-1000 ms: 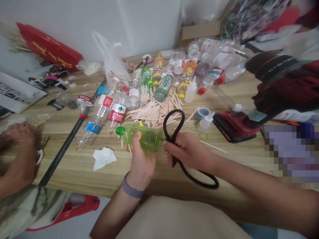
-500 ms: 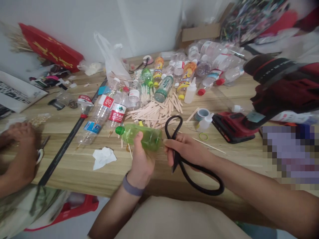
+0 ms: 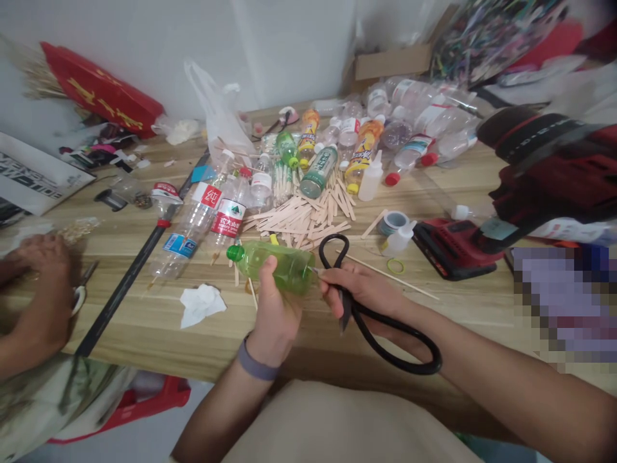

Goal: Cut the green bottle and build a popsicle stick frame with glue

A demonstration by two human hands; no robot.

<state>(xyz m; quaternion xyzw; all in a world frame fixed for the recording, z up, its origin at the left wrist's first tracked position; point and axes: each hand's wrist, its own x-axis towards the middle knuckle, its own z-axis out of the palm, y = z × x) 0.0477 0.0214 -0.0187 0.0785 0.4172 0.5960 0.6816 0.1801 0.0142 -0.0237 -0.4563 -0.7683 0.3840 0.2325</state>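
Head view: L hand (image 3: 278, 312) wrapped round green btl (image 3: 292, 265), R hand (image 3: 361, 286) clenched on open scissors (image 3: 346, 301) at btl's base; slick plastic cd skid tip into L hand.

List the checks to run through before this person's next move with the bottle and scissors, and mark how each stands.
1. Left hand gripping the green bottle: ok, wrapped around its body.
2. Green cap on the bottle: ok.
3. Right hand holding the black-handled scissors: ok, near the bottle's base end.
4. Scissors touching the bottle: cannot tell, too small to make out.
5. All left-hand fingers away from the scissors: cannot tell, some are hidden.
6. Co-worker's hand apart from the scissors: ok, at far left.
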